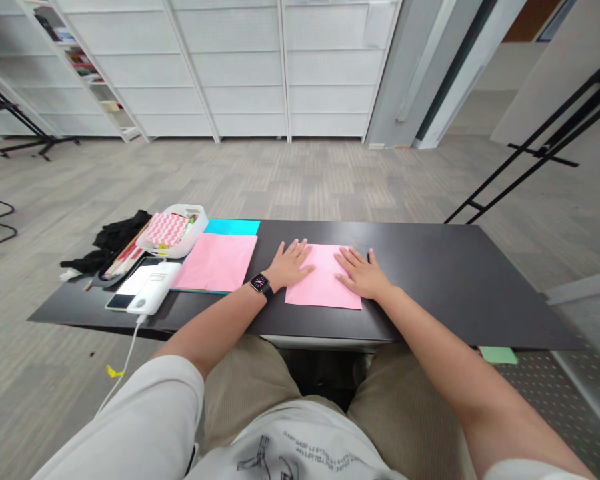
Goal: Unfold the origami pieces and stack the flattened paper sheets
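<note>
A pink sheet of paper [324,283] lies flat on the dark table [430,280] in front of me. My left hand [289,265] rests at the sheet's left edge, fingers spread, with a black watch [260,284] on the wrist. Across the sheet, my right hand [364,273] lies with its fingers apart on the upper right part. Neither hand grips anything. To the left is a larger pink paper [219,261], over a blue sheet [234,227] that shows at its top edge.
At the table's left end are a white basket [196,230] holding a pink zigzag-patterned item, a white power bank [155,288] with a cable, a phone [130,285] and black cloth [120,233]. A green paper [499,355] sits by the near right edge.
</note>
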### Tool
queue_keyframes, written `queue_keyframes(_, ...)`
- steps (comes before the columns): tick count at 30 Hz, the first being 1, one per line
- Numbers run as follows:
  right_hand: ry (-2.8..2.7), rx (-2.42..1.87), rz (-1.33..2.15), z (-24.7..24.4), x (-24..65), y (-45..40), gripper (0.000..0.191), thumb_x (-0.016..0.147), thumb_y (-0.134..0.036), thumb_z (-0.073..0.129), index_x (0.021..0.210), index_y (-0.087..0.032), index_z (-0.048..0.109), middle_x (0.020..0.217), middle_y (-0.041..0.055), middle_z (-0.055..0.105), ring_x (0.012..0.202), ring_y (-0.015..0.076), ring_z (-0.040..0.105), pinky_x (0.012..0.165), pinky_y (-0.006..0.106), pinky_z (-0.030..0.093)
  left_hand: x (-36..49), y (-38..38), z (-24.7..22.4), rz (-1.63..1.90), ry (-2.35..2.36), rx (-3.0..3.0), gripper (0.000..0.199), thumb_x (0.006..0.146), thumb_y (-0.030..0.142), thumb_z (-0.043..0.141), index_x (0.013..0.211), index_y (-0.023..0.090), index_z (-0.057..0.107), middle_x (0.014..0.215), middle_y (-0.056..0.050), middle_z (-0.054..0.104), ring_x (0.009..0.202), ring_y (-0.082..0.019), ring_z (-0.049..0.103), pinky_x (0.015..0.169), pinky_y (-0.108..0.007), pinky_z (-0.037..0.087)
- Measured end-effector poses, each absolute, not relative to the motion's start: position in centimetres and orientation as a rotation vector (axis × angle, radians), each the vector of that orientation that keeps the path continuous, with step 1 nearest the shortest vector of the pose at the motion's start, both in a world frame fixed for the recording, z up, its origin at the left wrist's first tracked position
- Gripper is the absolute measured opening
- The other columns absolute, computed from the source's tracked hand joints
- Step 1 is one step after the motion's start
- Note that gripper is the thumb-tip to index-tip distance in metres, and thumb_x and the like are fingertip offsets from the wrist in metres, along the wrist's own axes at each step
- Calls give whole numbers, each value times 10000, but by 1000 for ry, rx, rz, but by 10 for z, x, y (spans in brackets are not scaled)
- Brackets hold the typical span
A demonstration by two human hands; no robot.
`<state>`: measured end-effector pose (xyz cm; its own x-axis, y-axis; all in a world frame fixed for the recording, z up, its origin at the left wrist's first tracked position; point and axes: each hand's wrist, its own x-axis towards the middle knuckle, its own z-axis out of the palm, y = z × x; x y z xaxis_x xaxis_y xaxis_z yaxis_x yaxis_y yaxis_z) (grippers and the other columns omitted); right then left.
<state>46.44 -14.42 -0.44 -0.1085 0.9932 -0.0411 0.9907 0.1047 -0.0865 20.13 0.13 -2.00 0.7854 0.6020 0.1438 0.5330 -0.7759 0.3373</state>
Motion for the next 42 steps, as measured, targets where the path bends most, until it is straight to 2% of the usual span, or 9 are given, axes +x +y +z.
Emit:
queue_keyframes(4, -2305, -2086, 137, -5, 465, -144, 730, 1079, -676, 267, 1732, -356, 199, 1808, 60, 198, 1673, 359, 216, 1290, 778, 31, 195, 16, -11, 626, 1108, 2559, 717, 1023, 578, 494, 1600, 151, 500, 1695, -234, 429, 1629, -467, 278, 1305, -736, 46)
queue_keyframes(6, -2302, -2070, 131, -6, 465, -144, 729, 1080, -673, 272, 1731, -353, 208, 1805, 69, 211, 1670, 360, 226, 1289, 777, 27, 200, 7, -5, 674, 997, 2585, 716, 1049, 552, 446, 1616, 115, 466, 1707, -243, 404, 1646, -433, 260, 1330, -671, 104)
queue_keyframes(9, -2299, -2045, 117, -7, 465, -144, 718, 1082, -661, 286, 1727, -351, 234, 1800, 76, 231, 1666, 363, 237, 1290, 773, 11, 209, -21, -4, 525, 624, 2723, 713, 1061, 537, 450, 1655, 144, 411, 1752, -186, 345, 1668, -349, 243, 1360, -531, 183)
queue_keyframes(14, -2305, -2047, 140, -3, 463, -144, 712, 1089, -639, 292, 1726, -325, 250, 1800, 88, 230, 1665, 375, 236, 1278, 793, -2, 207, -49, -14, 336, 661, 2825, 716, 1068, 587, 439, 1647, 166, 437, 1754, -192, 327, 1656, -385, 265, 1354, -593, 186)
queue_keyframes(20, -2259, -2012, 13, 12, 458, -160, 724, 1094, -590, 325, 1728, -246, 269, 1782, 138, 288, 1655, 411, 242, 1302, 764, 26, 205, -46, -18, 344, 674, 2857, 722, 1073, 598, 431, 1661, 178, 421, 1765, -178, 308, 1659, -394, 251, 1352, -599, 187)
queue_keyframes(24, -2404, -1887, 56, 11, 463, -181, 673, 1089, -594, 390, 1693, -297, 367, 1753, 113, 374, 1611, 394, 350, 1309, 748, 45, 205, -45, -22, 364, 652, 2858, 714, 1074, 590, 438, 1665, 190, 420, 1766, -168, 313, 1659, -386, 253, 1355, -584, 188)
queue_keyframes(29, -2438, -1856, 134, 3, 482, -196, 693, 1064, -619, 471, 1691, -349, 352, 1770, 82, 338, 1617, 428, 327, 1267, 809, 116, 204, -45, -20, 297, 653, 2918, 722, 1095, 572, 378, 1671, 138, 397, 1768, -190, 297, 1657, -395, 253, 1354, -578, 192)
queue_keyframes(36, -2421, -1701, 140, 8, 494, -207, 557, 1016, -534, 630, 1540, -348, 600, 1572, 92, 622, 1482, 354, 528, 1302, 702, 230, 204, -45, -19, 266, 682, 2967, 709, 1100, 566, 365, 1677, 155, 387, 1764, -177, 319, 1654, -369, 274, 1347, -558, 225)
queue_keyframes(42, -2423, -1750, 228, 15, 500, -219, 674, 948, -586, 699, 1573, -380, 557, 1647, 66, 548, 1531, 423, 457, 1265, 802, 173, 205, -44, -21, 284, 672, 2959, 718, 1092, 583, 376, 1679, 170, 380, 1765, -172, 321, 1658, -363, 264, 1344, -561, 222)
